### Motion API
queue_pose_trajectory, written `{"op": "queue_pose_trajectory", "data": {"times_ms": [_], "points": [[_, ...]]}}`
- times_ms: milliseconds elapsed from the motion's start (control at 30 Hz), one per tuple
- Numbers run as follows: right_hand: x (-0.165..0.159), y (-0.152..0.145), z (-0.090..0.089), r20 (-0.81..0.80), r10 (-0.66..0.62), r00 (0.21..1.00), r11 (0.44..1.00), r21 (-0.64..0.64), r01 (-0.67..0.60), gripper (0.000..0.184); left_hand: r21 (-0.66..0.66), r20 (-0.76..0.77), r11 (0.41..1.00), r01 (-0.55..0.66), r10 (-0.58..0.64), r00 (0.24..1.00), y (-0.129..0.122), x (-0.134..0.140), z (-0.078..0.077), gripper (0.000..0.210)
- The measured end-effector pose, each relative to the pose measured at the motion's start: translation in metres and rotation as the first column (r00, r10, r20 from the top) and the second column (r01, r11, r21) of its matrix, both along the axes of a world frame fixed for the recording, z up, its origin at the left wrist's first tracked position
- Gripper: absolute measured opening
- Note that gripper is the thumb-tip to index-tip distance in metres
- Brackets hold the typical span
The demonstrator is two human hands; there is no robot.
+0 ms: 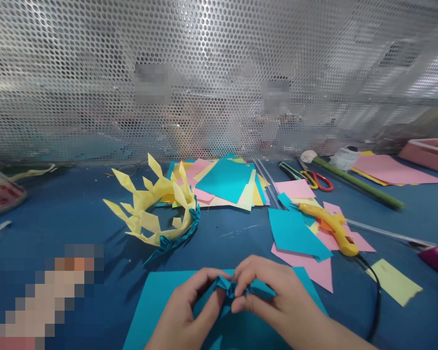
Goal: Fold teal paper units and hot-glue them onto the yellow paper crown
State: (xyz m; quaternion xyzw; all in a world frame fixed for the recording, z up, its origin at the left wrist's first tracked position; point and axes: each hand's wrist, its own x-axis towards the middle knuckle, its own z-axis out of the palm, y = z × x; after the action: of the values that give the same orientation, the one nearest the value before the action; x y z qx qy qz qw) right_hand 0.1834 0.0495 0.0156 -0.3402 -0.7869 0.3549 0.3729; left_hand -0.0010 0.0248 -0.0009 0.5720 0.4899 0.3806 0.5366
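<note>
My left hand (193,306) and right hand (277,291) both have fingers (215,304) pinched on a folded blue paper piece (228,288) (partly hidden), over the blue sheet (155,296) on the bench (226,236). I see a yellow paper crown (151,222) beyond, leftward; glue gun (332,222) right.
</note>
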Motion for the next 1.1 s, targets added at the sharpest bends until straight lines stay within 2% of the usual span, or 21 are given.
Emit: {"op": "queue_pose_trajectory", "data": {"times_ms": [133, 267, 333, 433, 567, 667, 833, 967, 1100], "points": [[0.001, 0.001, 0.001, -0.013, 0.004, 1.0, 1.0, -0.002, -0.004, 0.016, -0.035, 0.029, 0.999, 0.038, -0.037, 0.999, 0.0, 0.0, 0.001, 0.018], [0.009, 0.007, 0.01, 0.046, 0.211, 0.976, 0.977, 0.023, -0.212, 0.024, -0.098, 0.076, 0.994, 0.05, -0.042, 0.996, 0.002, 0.0, 0.001, 0.027], [0.012, 0.01, 0.012, 0.088, 0.264, 0.961, 0.963, 0.039, -0.268, 0.017, -0.122, 0.095, 0.991, 0.061, -0.05, 0.994, 0.003, 0.0, 0.001, 0.031], [0.012, 0.01, 0.011, 0.049, 0.202, 0.978, 0.979, 0.019, -0.203, 0.009, -0.138, 0.102, 0.987, 0.084, -0.07, 0.992, 0.004, -0.001, 0.0, 0.03], [0.006, 0.005, 0.006, -0.039, 0.052, 0.998, 0.982, -0.177, -0.058, 0.01, -0.149, 0.118, 0.983, 0.104, -0.086, 0.989, 0.004, -0.002, 0.0, 0.03], [0.001, 0.003, 0.004, -0.123, 0.006, 0.992, 0.936, -0.35, -0.049, 0.014, -0.146, 0.127, 0.985, 0.097, -0.078, 0.989, 0.003, -0.002, -0.001, 0.032], [-0.004, 0.0, 0.002, -0.221, -0.075, 0.972, 0.815, -0.575, -0.067, 0.022, -0.118, 0.144, 0.987, 0.11, -0.093, 0.985, 0.002, -0.002, -0.002, 0.033], [-0.008, -0.002, 0.002, -0.21, -0.105, 0.972, 0.814, -0.58, -0.037, 0.021, -0.089, 0.126, 0.991, 0.098, -0.087, 0.988, 0.001, -0.001, 0.0, 0.025], [-0.008, -0.005, 0.002, -0.167, -0.095, 0.981, 0.872, -0.489, 0.002, 0.019, -0.072, 0.064, 0.996, 0.046, -0.041, 0.997, -0.001, 0.002, 0.001, 0.02]]}}
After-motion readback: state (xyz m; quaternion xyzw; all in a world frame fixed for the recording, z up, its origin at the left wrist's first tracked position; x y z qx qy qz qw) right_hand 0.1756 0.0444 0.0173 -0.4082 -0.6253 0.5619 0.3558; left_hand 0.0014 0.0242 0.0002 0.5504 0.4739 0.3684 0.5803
